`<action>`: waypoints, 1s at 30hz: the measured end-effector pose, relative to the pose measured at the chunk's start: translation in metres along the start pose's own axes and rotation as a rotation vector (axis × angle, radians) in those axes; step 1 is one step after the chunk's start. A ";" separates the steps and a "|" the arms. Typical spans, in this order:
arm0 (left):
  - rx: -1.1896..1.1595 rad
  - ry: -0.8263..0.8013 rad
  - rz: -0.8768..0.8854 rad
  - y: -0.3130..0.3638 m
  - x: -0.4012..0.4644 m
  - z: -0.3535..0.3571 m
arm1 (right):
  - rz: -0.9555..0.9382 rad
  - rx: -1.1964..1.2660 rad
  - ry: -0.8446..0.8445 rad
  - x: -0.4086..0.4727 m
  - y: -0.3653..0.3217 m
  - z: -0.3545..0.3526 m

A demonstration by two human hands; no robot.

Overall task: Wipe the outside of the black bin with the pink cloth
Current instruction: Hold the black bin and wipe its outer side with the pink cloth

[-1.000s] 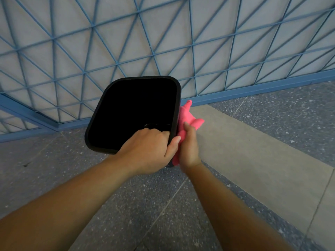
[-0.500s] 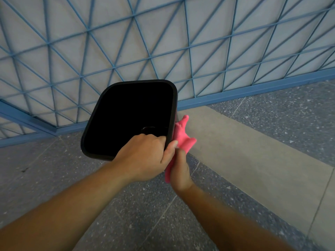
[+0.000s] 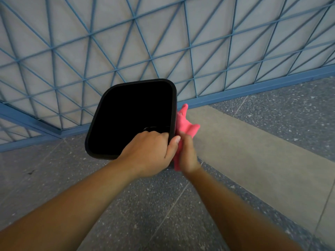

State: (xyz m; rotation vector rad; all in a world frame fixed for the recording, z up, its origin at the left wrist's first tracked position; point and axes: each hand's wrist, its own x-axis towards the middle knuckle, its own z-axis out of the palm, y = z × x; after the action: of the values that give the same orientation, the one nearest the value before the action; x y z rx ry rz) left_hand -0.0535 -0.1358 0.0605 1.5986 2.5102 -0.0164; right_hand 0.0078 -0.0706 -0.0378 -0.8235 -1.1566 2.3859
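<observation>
The black bin [image 3: 107, 105] is seen from above, its dark open mouth facing me, standing on the floor in front of the blue lattice. My left hand [image 3: 148, 154] grips its near right rim, fingers curled inside and thumb on the outside. My right hand [image 3: 187, 154] holds the pink cloth [image 3: 184, 122] against the bin's right outer side, just beyond the rim. Part of the cloth sticks up past my fingers. The bin's outer walls are mostly hidden from this angle.
A blue metal lattice panel [image 3: 163, 42] over a pale wall stands right behind the bin, with a blue base rail [image 3: 253, 87]. The floor is speckled grey stone [image 3: 145, 214] with a plain beige strip [image 3: 253, 151] running to the right.
My right hand with the cloth slid down the bin's right side and has come back up a little. My left hand kept its grip on the rim.
</observation>
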 end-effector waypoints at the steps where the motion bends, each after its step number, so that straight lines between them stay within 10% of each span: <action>1: 0.000 -0.003 0.001 0.000 0.000 0.000 | -0.014 0.033 -0.001 -0.002 -0.009 0.000; 30: -0.020 -0.040 0.006 -0.002 -0.003 -0.004 | 0.040 0.053 0.023 0.050 -0.048 0.008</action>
State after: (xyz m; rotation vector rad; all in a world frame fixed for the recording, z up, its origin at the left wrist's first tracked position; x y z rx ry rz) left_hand -0.0543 -0.1388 0.0643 1.5818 2.4682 -0.0215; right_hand -0.0325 -0.0195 -0.0129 -0.8628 -1.0734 2.4215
